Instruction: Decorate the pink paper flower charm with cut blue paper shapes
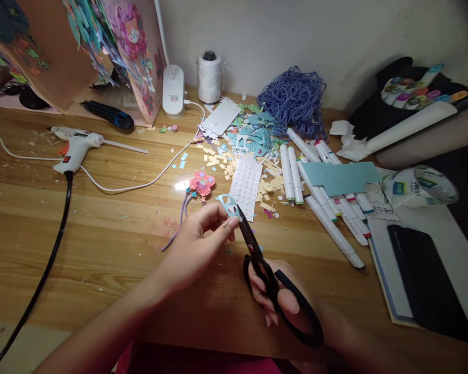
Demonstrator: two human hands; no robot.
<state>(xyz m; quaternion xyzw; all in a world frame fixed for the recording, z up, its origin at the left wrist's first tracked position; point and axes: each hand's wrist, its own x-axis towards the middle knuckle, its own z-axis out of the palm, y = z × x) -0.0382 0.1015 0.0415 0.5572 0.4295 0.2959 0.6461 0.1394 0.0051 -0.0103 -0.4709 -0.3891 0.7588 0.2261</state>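
Two bare arms (pixel 117 311) come in closest to the head camera, low over the wooden table (pixel 101 244). On the left arm, the left hand (pixel 197 239) pinches a small light blue paper piece (pixel 229 204) between thumb and fingers. On the other, the right hand (pixel 289 300) holds big black scissors (pixel 260 266), with thumb and fingers in the handle loops. The tips of the scissors are right at the paper's edge; it is too small to tell if the blades are apart there.

The paper piece is up in the left hand, above the table, just in front of a white sheet of round dots (pixel 246 182). It has gaps in it, so some cutting looks done, but part of it is left whole. Lots of yellow paper bits (pixel 271 191) lie near the sheet, so plenty of snipping seems finished. A pink-red flower (pixel 202 183) with little stars and purple strings (pixel 174 240) lies past the left hand and looks all made. A bigger blue-green card (pixel 341 176) rests on the white markers (pixel 290 174), mostly uncut. Over on the left, the white glue gun (pixel 76 148) lies with no hand on it.
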